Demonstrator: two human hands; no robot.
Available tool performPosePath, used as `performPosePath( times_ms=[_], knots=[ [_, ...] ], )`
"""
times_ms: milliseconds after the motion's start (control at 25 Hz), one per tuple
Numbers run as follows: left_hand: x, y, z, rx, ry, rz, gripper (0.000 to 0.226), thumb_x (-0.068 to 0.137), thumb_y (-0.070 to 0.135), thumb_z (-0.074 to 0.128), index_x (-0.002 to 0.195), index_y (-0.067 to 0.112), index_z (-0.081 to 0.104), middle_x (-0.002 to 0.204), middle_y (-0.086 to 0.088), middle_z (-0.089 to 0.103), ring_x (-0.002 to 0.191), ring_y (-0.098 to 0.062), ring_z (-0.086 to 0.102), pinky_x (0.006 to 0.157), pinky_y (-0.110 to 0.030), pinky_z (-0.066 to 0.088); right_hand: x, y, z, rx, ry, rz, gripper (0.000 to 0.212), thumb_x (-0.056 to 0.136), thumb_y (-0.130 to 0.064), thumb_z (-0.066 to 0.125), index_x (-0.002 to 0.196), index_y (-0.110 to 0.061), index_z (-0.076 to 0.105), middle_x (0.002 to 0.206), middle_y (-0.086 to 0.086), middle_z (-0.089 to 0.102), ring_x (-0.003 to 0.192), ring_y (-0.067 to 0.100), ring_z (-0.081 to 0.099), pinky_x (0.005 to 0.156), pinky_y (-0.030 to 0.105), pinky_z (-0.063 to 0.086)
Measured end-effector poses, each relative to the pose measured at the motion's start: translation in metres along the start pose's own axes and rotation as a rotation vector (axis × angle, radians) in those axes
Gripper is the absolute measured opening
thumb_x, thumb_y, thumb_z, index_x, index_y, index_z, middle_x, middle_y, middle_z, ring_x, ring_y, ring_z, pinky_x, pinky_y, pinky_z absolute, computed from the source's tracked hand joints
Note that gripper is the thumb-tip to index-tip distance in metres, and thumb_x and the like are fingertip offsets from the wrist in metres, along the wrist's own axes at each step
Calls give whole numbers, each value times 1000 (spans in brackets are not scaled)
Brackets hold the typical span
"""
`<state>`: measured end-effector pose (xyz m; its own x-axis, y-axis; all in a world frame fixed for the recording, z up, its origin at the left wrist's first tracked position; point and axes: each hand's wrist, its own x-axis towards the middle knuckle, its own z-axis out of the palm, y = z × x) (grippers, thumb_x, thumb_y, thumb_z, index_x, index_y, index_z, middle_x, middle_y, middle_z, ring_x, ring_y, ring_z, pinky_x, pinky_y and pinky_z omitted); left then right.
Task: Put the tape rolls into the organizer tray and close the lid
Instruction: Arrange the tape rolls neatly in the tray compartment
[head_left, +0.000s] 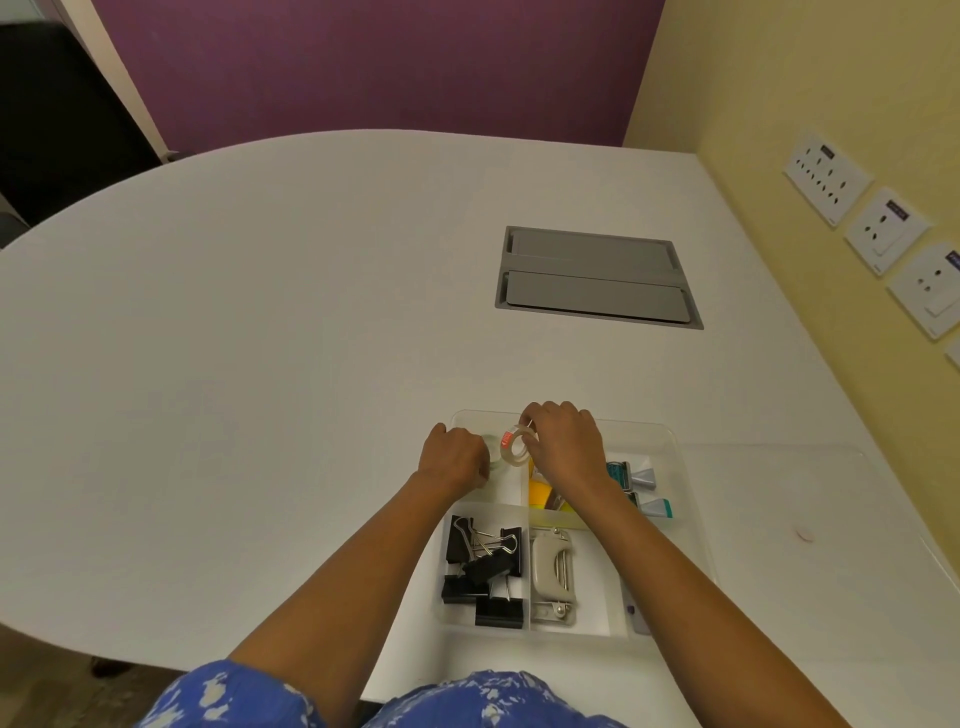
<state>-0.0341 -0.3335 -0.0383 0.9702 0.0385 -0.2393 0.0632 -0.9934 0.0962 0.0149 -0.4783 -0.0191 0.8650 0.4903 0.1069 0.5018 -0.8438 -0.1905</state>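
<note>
A clear plastic organizer tray (670, 441) sits on the white table near its front edge. My right hand (563, 447) pinches a clear tape roll with a red core label (513, 446), held tilted over the tray's far left compartment. My left hand (454, 457) is closed around a second clear tape roll (493, 457) that rests low in the same compartment, mostly hidden by the fingers. The transparent lid (789, 519) lies flat on the table to the right of the tray.
Other compartments hold black binder clips (485, 571), a beige hole punch (553, 571), yellow sticky notes (540, 493) and small teal tubes (641, 475). A grey cable hatch (595, 275) is set into the table farther back. A yellow wall with sockets (883, 228) runs along the right.
</note>
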Motion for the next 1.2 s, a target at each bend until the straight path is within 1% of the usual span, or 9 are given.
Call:
performPosePath(
  times_ms=[120,360,520,640,680,880,1000,1120,1200],
  knots=[
    [0,1,-2,76,-6,8,19,89,28,62,102,20,74,106,-3,73,103,-20,62,96,-30,35,-1,-6,1,-48,-40,-40,19,92,-18,51,107,-19,62,105,2,68,101,23,57,83,32,38],
    [-3,3,1,138,84,9,25,86,36,64,106,22,70,106,-2,72,109,-20,55,98,-32,31,0,-22,6,-230,-138,-152,26,86,-4,51,109,-13,61,109,7,66,106,27,55,91,33,37],
    [-9,5,15,188,104,-21,29,85,24,68,112,16,64,120,-3,61,125,-24,39,110,-38,22,-3,-25,10,-273,-182,-192,30,86,-3,52,116,-10,55,114,10,65,112,29,53,96,35,35],
    [-11,6,12,189,105,-38,43,79,22,73,118,16,55,124,-4,51,128,-25,34,114,-41,17,-5,-25,13,-296,-223,-227,32,86,-1,53,117,-9,53,114,11,65,113,30,52,98,36,34],
    [-12,6,11,181,107,-38,43,79,21,73,118,16,55,124,-4,49,128,-25,34,114,-41,16,-6,-25,15,-303,-241,-238,31,86,-1,53,116,-9,55,113,12,65,113,30,52,98,36,34],
    [-10,3,7,105,142,-40,29,86,18,66,114,20,59,122,-2,55,127,-24,36,112,-40,17,-7,-24,21,-199,-229,-239,27,89,-11,53,113,-19,61,111,6,67,110,28,53,96,36,34],
    [-10,4,5,103,145,-47,25,89,17,62,114,17,60,119,-3,60,126,-25,38,111,-40,20,-9,-21,26,-181,-242,-293,21,92,-18,53,107,-24,67,108,3,70,106,26,53,93,35,35],
    [-10,5,5,87,161,-55,22,91,14,58,112,18,63,117,-2,63,125,-24,39,110,-40,20,-9,-20,29,-175,-237,-290,23,92,-17,53,108,-24,68,108,4,69,106,26,53,93,35,35],
    [-9,4,6,63,197,-64,24,92,9,54,112,19,64,116,-1,62,123,-23,40,110,-38,20,-6,-20,29,-116,-190,-236,26,92,-14,52,112,-22,66,111,5,67,108,26,53,93,35,35]
  ],
)
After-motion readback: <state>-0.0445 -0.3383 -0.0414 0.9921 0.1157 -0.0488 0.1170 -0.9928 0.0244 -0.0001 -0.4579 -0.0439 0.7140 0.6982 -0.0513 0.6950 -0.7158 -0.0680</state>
